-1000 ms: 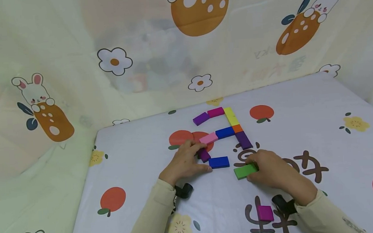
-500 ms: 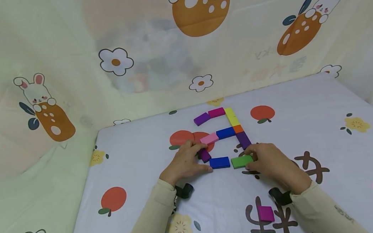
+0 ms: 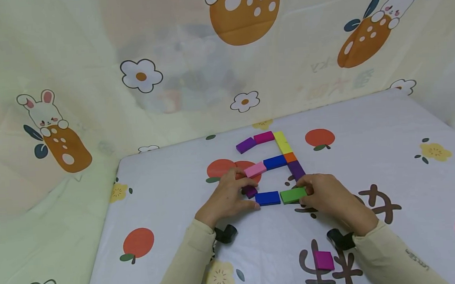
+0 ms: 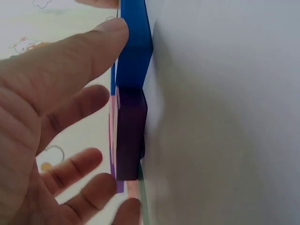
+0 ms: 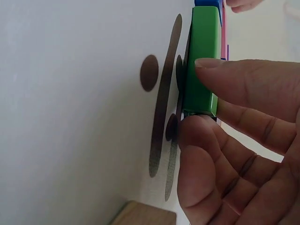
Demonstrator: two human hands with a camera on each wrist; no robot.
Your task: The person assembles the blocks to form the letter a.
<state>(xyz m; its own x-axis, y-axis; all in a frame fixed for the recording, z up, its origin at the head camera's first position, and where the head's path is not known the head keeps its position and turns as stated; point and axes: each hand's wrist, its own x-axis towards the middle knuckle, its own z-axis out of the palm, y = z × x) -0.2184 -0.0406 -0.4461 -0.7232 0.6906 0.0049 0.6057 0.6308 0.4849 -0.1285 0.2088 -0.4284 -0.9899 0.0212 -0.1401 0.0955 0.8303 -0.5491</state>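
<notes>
We see the left hand (image 3: 225, 198), fingers spread, touching the glossy blue block (image 3: 267, 197) mid-surface (image 3: 367, 120); the right hand (image 3: 326, 196) pinches the flat, smooth green block (image 3: 293, 195), end to end beside the blue.

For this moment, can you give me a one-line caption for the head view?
Right hand pinches a green block beside a blue block steadied by the left hand.

I see the block (image 3: 293, 195) lying flat on the table (image 3: 367, 120), end touching the next block (image 3: 267, 198) on its left; a loose block (image 3: 324, 260) lies nearer me, well apart.
</notes>
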